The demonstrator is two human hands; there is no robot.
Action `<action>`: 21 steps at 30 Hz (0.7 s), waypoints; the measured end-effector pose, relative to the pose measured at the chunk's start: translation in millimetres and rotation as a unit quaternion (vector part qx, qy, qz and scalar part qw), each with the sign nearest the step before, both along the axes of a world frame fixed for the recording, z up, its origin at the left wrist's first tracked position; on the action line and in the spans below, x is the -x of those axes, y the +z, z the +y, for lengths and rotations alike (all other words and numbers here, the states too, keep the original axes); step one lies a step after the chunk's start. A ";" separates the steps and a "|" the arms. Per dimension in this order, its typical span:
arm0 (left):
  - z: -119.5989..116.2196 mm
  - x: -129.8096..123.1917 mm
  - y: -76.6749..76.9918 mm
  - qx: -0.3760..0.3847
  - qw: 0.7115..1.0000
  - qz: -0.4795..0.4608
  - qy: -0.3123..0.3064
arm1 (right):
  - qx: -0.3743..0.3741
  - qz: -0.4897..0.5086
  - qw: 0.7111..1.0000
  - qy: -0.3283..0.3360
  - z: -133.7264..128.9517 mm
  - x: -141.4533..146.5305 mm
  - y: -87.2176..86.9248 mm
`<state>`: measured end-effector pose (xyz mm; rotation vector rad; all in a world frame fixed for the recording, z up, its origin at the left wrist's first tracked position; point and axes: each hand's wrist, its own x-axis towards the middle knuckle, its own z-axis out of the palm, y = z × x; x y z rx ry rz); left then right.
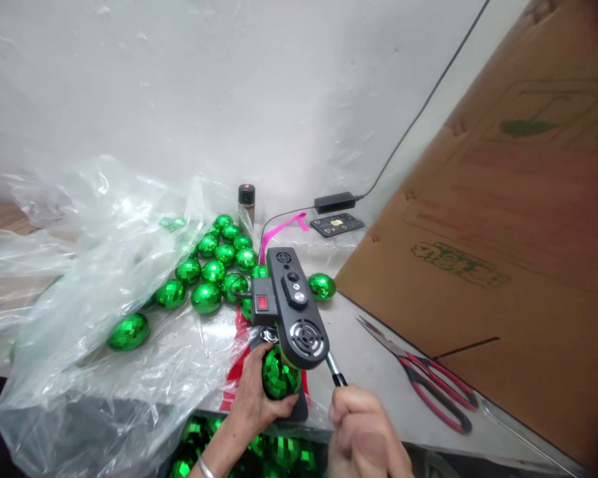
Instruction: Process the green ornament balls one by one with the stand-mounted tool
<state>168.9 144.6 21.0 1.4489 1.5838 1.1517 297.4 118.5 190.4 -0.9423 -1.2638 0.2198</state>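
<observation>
A shiny green faceted ball (pixel 280 376) sits under the head of a black machine (pixel 299 309) with a red switch. My left hand (pixel 259 392) has its thumb and fingers round that ball, at its left and lower side. To the right, my right hand (pixel 366 431) is closed round the black grip of a metal lever (pixel 335 368) that comes out of the machine. Part of the machine's base is hidden behind the ball and my left hand.
Several green balls (pixel 213 271) lie behind and left of the machine, beside clear plastic (pixel 94 279). More balls show below the table edge. Red-handled scissors (pixel 441 388), a cardboard box (pixel 498 219), a phone (pixel 337 225), a black adapter (pixel 335 202) and a black-capped bottle (pixel 246 198) are around.
</observation>
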 end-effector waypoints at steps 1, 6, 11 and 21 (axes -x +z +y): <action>0.2 -0.5 0.1 -0.001 1.000 0.000 0.000 | -0.006 0.004 1.000 0.000 0.7 -0.2 -4.1; 0.9 -0.9 2.4 -0.007 1.000 -0.012 -0.017 | -0.073 0.003 0.996 -0.045 7.8 0.5 -22.3; 0.9 -1.7 3.1 -0.013 1.000 -0.008 -0.016 | -0.088 -0.011 0.994 -0.067 10.8 -1.0 -32.6; 1.3 -3.1 3.4 -0.009 1.000 -0.010 0.001 | -0.094 0.008 0.995 -0.037 10.5 -1.7 -33.8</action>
